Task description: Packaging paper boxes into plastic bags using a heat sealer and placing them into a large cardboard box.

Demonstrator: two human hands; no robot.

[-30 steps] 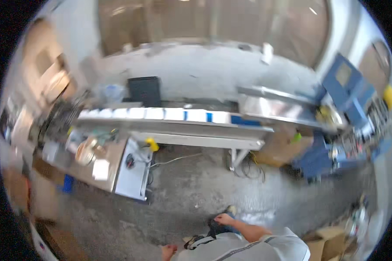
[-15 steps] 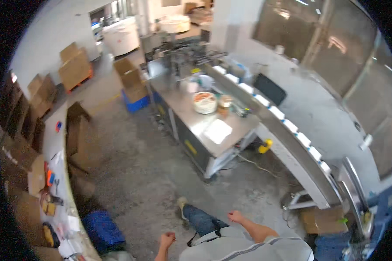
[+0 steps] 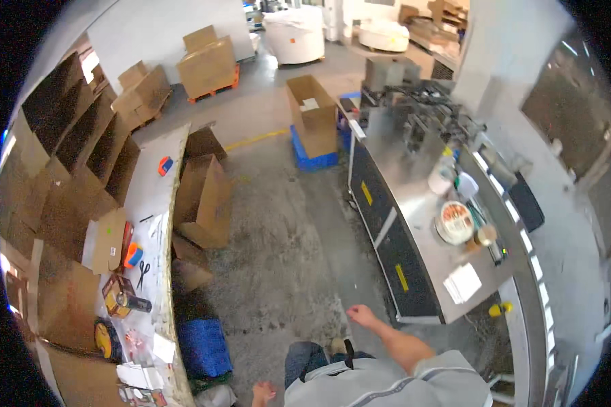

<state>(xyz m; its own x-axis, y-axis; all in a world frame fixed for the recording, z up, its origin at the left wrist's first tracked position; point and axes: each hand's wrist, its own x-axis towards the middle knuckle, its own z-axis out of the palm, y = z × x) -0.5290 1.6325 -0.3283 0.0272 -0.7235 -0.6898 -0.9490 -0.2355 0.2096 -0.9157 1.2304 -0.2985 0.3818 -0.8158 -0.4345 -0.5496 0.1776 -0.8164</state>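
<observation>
My right hand [image 3: 363, 316] hangs low over the floor with its fingers curled in, and nothing shows in it. It is nearest the front corner of a steel-topped machine table [image 3: 414, 203] but apart from it. At the lower edge, my left hand [image 3: 263, 392] is slightly blurred and partly cut off, its fingers loosely curled and no object visible. A blue woven bundle [image 3: 205, 347] lies on the floor to its left. On the machine table are a round white tub with an orange patterned lid [image 3: 455, 222], a brown-lidded jar [image 3: 485, 235] and white sheets [image 3: 462, 283].
A long workbench [image 3: 146, 183] on the left holds scissors [image 3: 143, 273], tape dispensers [image 3: 134, 255] and boxes. Open cartons [image 3: 207, 203] stand beside it. Ahead, a tall carton [image 3: 312, 115] rests on a blue crate [image 3: 312, 157]. A conveyor [image 3: 538, 285] carrying white packs runs along the right.
My view has swung left and moved forward, so the workbench and machine table flank me. My right hand has come up and forward; my left hand sits lower in view.
</observation>
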